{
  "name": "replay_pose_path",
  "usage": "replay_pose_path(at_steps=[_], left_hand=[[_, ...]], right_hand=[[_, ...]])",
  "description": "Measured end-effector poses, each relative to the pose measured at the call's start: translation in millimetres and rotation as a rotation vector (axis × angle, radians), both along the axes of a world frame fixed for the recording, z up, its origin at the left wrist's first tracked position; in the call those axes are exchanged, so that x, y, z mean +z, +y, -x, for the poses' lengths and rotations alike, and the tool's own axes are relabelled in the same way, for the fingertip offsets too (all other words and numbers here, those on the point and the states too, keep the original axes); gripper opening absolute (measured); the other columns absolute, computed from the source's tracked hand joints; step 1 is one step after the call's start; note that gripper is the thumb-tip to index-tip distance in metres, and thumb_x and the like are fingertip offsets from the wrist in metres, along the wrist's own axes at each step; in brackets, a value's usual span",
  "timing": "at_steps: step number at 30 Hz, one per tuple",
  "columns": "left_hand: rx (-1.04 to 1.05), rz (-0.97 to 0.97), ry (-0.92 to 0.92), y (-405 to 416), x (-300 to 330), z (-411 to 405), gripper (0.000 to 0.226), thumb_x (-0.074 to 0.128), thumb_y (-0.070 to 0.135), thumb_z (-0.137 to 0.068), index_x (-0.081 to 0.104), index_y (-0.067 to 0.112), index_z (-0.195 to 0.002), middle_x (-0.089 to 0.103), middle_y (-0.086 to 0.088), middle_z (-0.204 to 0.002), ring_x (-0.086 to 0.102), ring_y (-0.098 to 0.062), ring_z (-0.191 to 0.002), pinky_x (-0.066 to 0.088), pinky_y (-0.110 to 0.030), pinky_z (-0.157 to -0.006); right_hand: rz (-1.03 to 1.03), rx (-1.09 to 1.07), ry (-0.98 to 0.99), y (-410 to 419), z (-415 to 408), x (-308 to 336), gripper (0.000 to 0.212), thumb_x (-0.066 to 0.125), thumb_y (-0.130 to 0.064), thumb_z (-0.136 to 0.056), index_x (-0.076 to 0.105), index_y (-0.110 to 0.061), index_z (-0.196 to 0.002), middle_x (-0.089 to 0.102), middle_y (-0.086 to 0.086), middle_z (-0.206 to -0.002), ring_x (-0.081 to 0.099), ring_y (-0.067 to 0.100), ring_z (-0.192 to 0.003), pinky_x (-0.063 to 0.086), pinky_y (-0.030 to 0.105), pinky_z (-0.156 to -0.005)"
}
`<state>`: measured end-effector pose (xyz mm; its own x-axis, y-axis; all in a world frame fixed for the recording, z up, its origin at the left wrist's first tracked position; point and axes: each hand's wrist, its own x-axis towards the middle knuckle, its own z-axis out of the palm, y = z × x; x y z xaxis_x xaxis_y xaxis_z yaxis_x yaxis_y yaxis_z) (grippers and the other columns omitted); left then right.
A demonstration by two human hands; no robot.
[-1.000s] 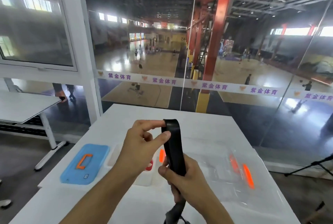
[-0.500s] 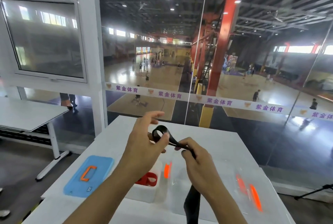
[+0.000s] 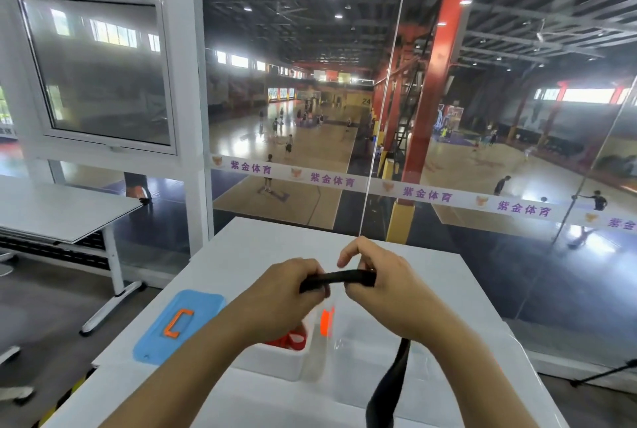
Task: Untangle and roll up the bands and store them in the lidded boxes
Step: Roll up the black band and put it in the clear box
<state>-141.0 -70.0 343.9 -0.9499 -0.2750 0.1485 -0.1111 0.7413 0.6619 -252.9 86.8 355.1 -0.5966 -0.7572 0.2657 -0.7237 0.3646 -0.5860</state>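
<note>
A flat black elastic band (image 3: 339, 278) is stretching level between the two hands, above the white tabletop (image 3: 269, 241). The left hand (image 3: 286, 293) is curling its fingers tightly around one end; the right hand (image 3: 382, 289) is pinching the other end between thumb and bent fingers, with the forefinger arching over the top. From under the right wrist the rest of the band is hanging down in a loose, matte, slightly twisted ribbon — its tail is dropping past the near table edge.

Directly below the hands a white rectangular plastic box (image 3: 275, 362) is sitting open, with a rolled red band (image 3: 293, 339) lying inside, partly hidden by the left forearm. Just beside it on the right a clear plastic box (image 3: 348, 355) with an orange latch (image 3: 325, 322) is standing, glossy and hard to make out. To the left, a light blue lid (image 3: 172, 334) with rounded corners and an orange handle is lying flat on the table — apart from the boxes. Beyond the table a glass wall (image 3: 310, 117) is overlooking a sports hall, and a second white table (image 3: 58, 210) is standing off to the left.
</note>
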Motion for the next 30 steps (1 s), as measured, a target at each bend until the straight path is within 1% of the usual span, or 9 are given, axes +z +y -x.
replay_pose_path(at_steps=[2,5,8,11,17,20,23,27,30], left_hand=[[0.002,-0.058,0.016,-7.4,-0.6,-1.0,0.016,0.052,0.022,-0.103,0.061,0.028,-0.091,0.060,0.004,-0.091,0.066,-0.017,-0.077,0.062,-0.036,-0.078],[-0.022,-0.103,-0.012,-10.9,1.8,-2.7,0.016,0.051,0.022,-0.103,0.059,0.031,-0.092,0.063,0.003,-0.082,0.061,-0.014,-0.064,0.059,-0.025,-0.062],[-0.009,-0.038,0.021,-10.5,-1.9,-0.5,0.015,0.058,0.026,-0.099,0.062,0.035,-0.088,0.068,0.004,-0.089,0.064,-0.017,-0.080,0.059,-0.028,-0.071],[-0.084,-0.134,-0.031,-12.3,-4.0,-6.1,0.014,0.064,0.022,-0.096,0.062,0.033,-0.088,0.065,0.006,-0.083,0.059,-0.012,-0.072,0.048,-0.015,-0.062],[-0.087,-0.383,-0.042,-12.4,-12.5,-11.5,0.016,0.049,0.016,-0.102,0.056,0.023,-0.089,0.049,0.003,-0.065,0.041,-0.011,-0.058,0.040,-0.023,-0.055],[-0.053,-0.511,0.023,-10.1,-17.0,-11.1,0.025,0.041,0.012,-0.103,0.051,0.019,-0.081,0.046,0.006,-0.058,0.036,-0.013,-0.054,0.036,-0.026,-0.052],[-0.067,-0.602,0.045,-7.2,-21.7,-13.3,0.026,0.036,0.013,-0.104,0.047,0.013,-0.081,0.047,-0.002,-0.057,0.039,-0.017,-0.046,0.041,-0.030,-0.050],[-0.106,-0.845,0.058,-0.9,-35.9,-15.9,0.026,0.035,0.011,-0.106,0.042,0.010,-0.081,0.036,-0.004,-0.059,0.027,-0.016,-0.044,0.034,-0.027,-0.047],[-0.153,-1.048,0.069,-2.3,-46.1,-17.3,0.018,0.035,0.007,-0.103,0.042,0.011,-0.086,0.033,-0.006,-0.065,0.021,-0.017,-0.049,0.031,-0.027,-0.046]], right_hand=[[-0.080,0.035,0.005,6.8,1.7,-1.2,0.017,0.064,-0.019,-0.099,0.061,-0.036,-0.098,0.055,-0.008,-0.069,0.050,0.004,-0.062,0.044,0.016,-0.060],[-0.111,0.096,-0.040,15.6,7.5,-9.9,0.013,0.060,-0.030,-0.104,0.065,-0.038,-0.095,0.059,-0.013,-0.073,0.047,0.005,-0.060,0.043,0.017,-0.060],[-0.045,0.180,-0.157,24.9,10.4,-19.2,0.017,0.057,-0.024,-0.107,0.068,-0.033,-0.099,0.054,-0.019,-0.067,0.040,0.005,-0.057,0.037,0.015,-0.058],[0.023,0.190,-0.239,33.6,11.8,-26.3,0.015,0.064,-0.021,-0.103,0.069,-0.034,-0.106,0.044,-0.012,-0.064,0.037,0.007,-0.059,0.033,0.017,-0.058],[0.033,0.190,-0.219,36.8,4.6,-28.1,0.040,0.067,-0.019,-0.102,0.067,-0.051,-0.126,0.058,-0.025,-0.069,0.044,0.002,-0.064,0.039,0.013,-0.065],[0.028,0.156,-0.192,32.6,1.8,-32.8,0.030,0.066,-0.029,-0.102,0.067,-0.051,-0.121,0.055,-0.019,-0.066,0.042,0.004,-0.061,0.038,0.015,-0.062],[0.075,0.134,-0.282,29.1,-2.9,-37.0,0.007,0.067,-0.032,-0.100,0.073,-0.035,-0.101,0.048,-0.011,-0.060,0.037,0.005,-0.051,0.033,0.017,-0.054],[0.175,0.078,-0.521,26.0,-9.5,-51.0,0.023,0.072,-0.040,-0.092,0.067,-0.021,-0.082,0.038,-0.005,-0.053,0.027,0.017,-0.044,0.026,0.025,-0.043],[0.265,0.052,-0.501,22.0,-14.7,-59.0,0.036,0.059,-0.056,-0.084,0.066,-0.021,-0.080,0.036,-0.013,-0.047,0.024,0.010,-0.040,0.024,0.018,-0.042]])
